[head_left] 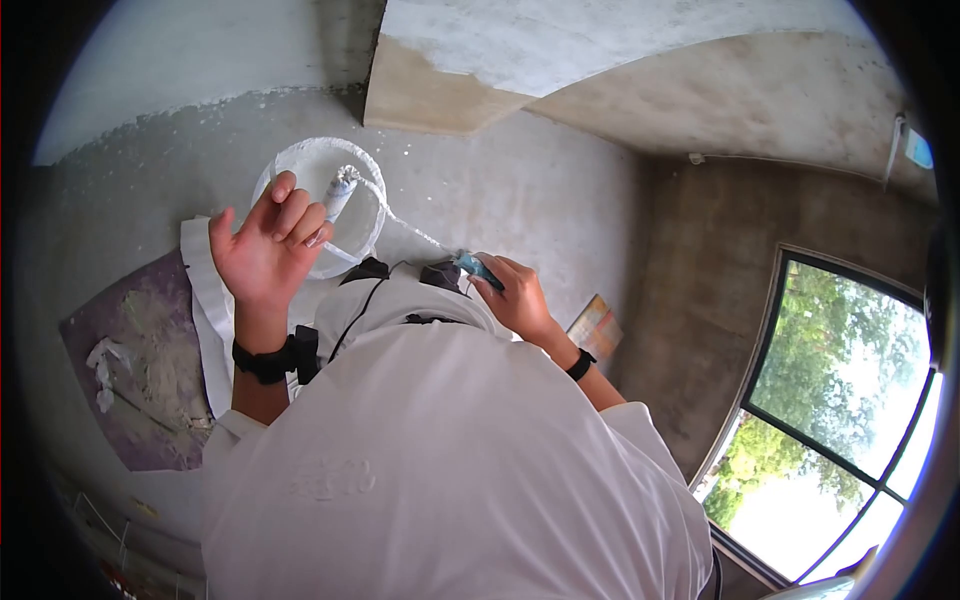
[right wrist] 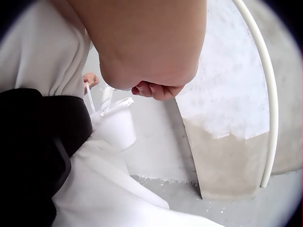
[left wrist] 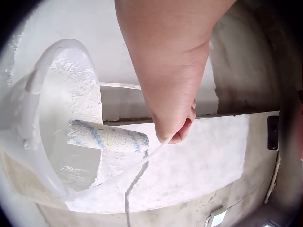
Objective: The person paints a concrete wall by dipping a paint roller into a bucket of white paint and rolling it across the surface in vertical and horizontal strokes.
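Note:
A white paint bucket [head_left: 318, 150] with pale paint inside hangs before the person's white shirt. My left hand [head_left: 272, 245] is beside its rim, fingers curled round the thin bucket handle [left wrist: 158, 150]; the right wrist view shows this grip from the side. A paint roller [head_left: 340, 195] with a paint-coated sleeve stands tilted in the bucket, its streaked nap clear in the left wrist view. Its bent, paint-covered frame runs right to a teal grip [head_left: 482, 270], which my right hand [head_left: 518, 300] holds. In the right wrist view, curled fingers [right wrist: 156, 90] show and the grip is hidden.
A paint-splashed purple sheet [head_left: 150, 370] lies on the floor at the left. A partly whitened wall block [head_left: 440, 85] juts out ahead. A small board [head_left: 596, 328] lies right of the right hand, and a window [head_left: 825, 370] is farther right.

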A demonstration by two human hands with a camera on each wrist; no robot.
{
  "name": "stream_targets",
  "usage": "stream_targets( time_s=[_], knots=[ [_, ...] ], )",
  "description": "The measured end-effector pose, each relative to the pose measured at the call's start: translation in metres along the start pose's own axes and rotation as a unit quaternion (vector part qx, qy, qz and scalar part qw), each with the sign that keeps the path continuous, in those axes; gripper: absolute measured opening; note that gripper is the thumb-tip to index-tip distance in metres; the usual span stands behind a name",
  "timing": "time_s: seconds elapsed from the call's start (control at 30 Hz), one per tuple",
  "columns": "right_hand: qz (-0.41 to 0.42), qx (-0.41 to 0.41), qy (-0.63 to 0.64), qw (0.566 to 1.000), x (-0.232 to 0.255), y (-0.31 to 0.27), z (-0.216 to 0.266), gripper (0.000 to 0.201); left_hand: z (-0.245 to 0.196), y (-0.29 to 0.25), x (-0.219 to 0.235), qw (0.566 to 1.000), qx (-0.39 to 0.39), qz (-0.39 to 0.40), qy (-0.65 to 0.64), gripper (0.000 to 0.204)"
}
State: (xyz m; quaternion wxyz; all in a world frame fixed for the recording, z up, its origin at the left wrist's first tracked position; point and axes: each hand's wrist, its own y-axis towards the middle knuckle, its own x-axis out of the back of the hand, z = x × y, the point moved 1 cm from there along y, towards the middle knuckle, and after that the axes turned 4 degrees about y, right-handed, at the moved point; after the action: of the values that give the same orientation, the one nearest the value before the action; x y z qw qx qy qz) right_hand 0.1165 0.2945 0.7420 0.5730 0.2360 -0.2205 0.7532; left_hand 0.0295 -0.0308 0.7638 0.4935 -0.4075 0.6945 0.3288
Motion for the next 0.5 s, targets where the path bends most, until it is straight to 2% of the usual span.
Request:
stream_targets(
  time_s=[0.1,0.23,0.37,0.5],
  knots=[
    [0.025,-0.034,-0.041,0.998,0.002,0.0,-0.007,0.024,0.0,0.002,0.001,1.0,0.005,0.001,-0.003,0.042],
    [-0.004,-0.016,0.011,1.0,0.005,-0.001,0.002,0.024,0.0,0.001,0.005,1.0,0.012,0.003,-0.008,0.043],
    [0.028,-0.015,-0.052,0.998,0.006,0.006,0.0,0.024,-0.003,0.001,0.003,1.0,0.01,0.006,-0.003,0.043],
    [-0.007,-0.003,-0.006,1.0,0.005,0.006,0.005,0.024,-0.003,0.001,0.002,1.0,0.015,0.005,-0.017,0.041]
  ],
)
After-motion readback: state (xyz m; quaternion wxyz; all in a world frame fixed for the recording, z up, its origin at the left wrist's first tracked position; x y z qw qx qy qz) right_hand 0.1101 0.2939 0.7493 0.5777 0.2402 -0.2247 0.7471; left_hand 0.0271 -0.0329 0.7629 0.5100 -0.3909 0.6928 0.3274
